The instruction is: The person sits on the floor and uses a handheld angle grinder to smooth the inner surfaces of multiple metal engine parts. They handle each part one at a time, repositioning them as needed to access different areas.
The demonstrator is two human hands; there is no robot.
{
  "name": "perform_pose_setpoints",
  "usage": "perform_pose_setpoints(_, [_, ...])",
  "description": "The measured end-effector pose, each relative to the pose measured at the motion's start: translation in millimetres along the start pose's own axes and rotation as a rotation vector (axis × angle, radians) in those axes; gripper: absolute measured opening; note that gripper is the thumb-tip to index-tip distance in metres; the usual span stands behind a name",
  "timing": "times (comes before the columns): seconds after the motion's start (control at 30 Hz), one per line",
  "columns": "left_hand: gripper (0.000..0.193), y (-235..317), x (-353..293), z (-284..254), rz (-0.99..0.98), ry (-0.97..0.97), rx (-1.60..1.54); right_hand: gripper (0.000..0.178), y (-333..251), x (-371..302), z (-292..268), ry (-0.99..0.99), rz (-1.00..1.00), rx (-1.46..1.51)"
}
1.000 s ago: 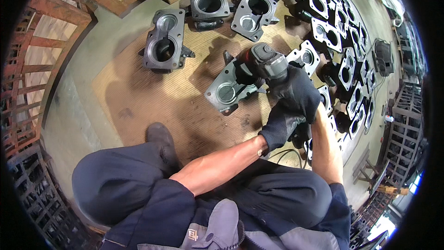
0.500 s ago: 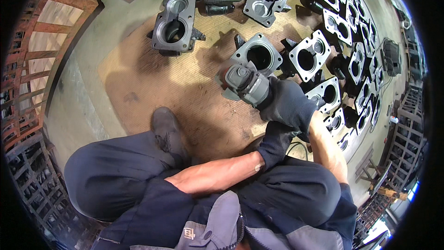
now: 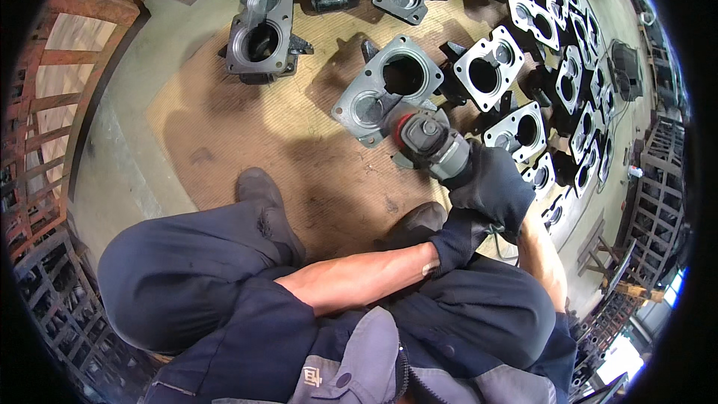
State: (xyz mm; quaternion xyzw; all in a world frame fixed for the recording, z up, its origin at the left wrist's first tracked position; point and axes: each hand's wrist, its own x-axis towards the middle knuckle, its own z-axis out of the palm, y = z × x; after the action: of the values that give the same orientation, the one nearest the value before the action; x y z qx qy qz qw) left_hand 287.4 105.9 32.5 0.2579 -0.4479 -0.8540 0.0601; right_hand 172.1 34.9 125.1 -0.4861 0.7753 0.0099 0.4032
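Observation:
My gloved right hand (image 3: 493, 188) is wrapped round the body of an angle grinder (image 3: 437, 142), which has a grey head and a red ring by its disc. Close behind it, my gloved left hand (image 3: 461, 241) is closed at the grinder's rear end, its fingers mostly hidden. The grinder's head, blurred at its disc, overlaps the near right edge of a metal casting (image 3: 396, 84). This casting has a flat machined face, one large dark bore, a shallower round recess and small bolt holes. Whether the disc touches the face, I cannot tell.
Similar castings (image 3: 490, 69) stand in rows to the right, with another casting (image 3: 259, 30) at the far left. They rest on a brown ribbed mat (image 3: 217, 131). A rusty slatted rack (image 3: 67, 97) rises on the left, and wire crates (image 3: 652, 179) line the right. My shoe (image 3: 262, 187) rests on the mat.
The grinder, held in both hands, has moved right and nearer across the casting, uncovering its round recess. The whole view has shifted a little, so the castings appear farther left and higher.

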Motion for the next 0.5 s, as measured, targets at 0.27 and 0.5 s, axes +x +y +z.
perform_pose_setpoints(0.27, [0.041,-23.0,5.9,2.6,0.052,0.032,-0.118,0.055,-13.9,0.9,-5.9,0.017,-0.020,0.032])
perform_pose_setpoints(0.5, [0.041,-1.9,-9.0,-16.2,0.086,-0.063,0.153,0.048,-20.0,5.4,4.7,-0.018,-0.097,-0.033])
